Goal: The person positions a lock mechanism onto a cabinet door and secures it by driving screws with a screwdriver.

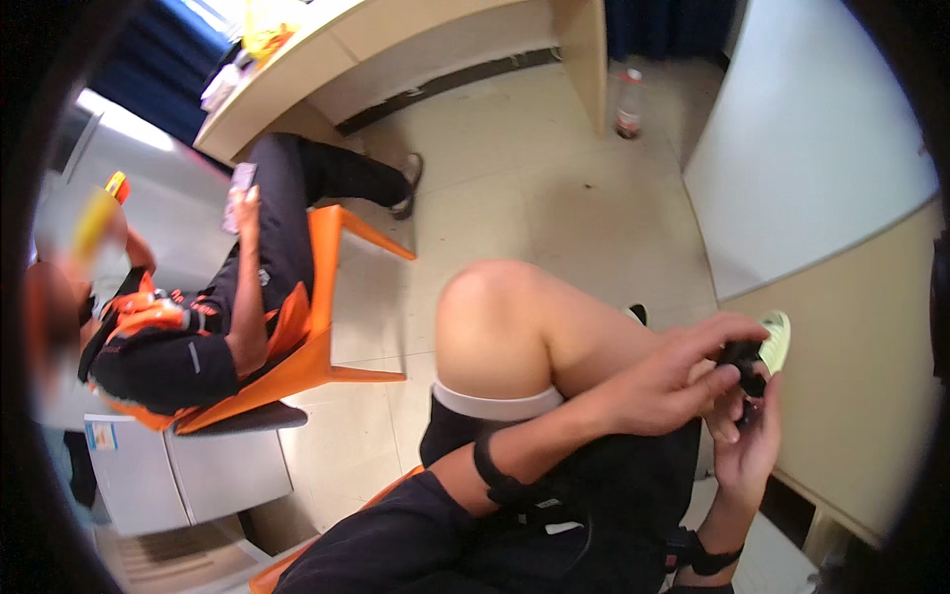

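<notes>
A small black object [744, 356] is held between my two hands, above my crossed leg at the right. Its kind cannot be made out, since fingers cover much of it. My left hand [665, 381] reaches across from the left, its thumb and fingers closed on the object's near side. From below, my right hand [749, 450] comes up with bent fingers closed around its lower part. Just behind the object shows a pale green shoe [779, 342]. Black bands circle both of my forearms.
At the left another person sits on an orange chair [322, 332], a phone [238, 198] in one hand. A curved wooden desk [327, 54] runs along the back. On the floor stands a plastic bottle [628, 104]. A white panel [811, 148] rises at the right; a white cabinet [228, 470] stands lower left.
</notes>
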### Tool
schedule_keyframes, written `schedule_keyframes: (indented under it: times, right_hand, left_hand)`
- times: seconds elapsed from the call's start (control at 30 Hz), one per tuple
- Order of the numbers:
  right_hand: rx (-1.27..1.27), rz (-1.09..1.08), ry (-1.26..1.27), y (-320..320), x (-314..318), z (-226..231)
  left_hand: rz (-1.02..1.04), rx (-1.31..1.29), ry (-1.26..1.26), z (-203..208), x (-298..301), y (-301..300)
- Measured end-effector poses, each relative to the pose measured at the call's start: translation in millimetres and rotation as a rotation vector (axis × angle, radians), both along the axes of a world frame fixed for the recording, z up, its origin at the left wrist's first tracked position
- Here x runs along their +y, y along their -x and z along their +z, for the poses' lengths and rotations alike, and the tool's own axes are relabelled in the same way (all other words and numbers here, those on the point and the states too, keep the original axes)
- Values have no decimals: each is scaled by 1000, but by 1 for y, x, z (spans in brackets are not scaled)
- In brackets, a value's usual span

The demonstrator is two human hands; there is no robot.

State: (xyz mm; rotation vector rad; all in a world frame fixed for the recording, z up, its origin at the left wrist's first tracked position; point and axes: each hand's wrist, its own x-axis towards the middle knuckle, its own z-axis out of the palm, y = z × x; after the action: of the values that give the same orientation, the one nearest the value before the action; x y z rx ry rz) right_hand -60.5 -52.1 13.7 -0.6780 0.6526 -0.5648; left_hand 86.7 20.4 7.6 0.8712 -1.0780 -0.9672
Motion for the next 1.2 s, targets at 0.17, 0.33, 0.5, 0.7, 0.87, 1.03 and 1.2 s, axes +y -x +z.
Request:
schedule_keyframes:
  times: [0.17, 0.33, 0.5, 0.7, 0.87, 1.03, 1.2]
  right_hand:
    - [-88, 6, -122, -3, -2, -4]
    - [32, 51, 254, 0, -3, -11]
    - [388, -76, 945, -5, 7, -12]
    - [466, -86, 1014, -2, 7, -18]
    - [496, -26, 1113, 20, -4, -46]
    - [531, 46, 1150, 25, -6, -42]
    - [421, 192, 1026, 33, -17, -50]
  left_hand:
    - [75, -99, -11, 6, 7, -2]
    - [226, -206, -22, 4, 7, -1]
    - [217, -132, -143, 3, 3, -1]
    - [232, -149, -189, 4, 7, -2]
    - [261, -214, -215, 5, 9, 2]
    - [294, -275, -154, -2, 9, 6]
    - [211, -263, -136, 9, 18, 3]
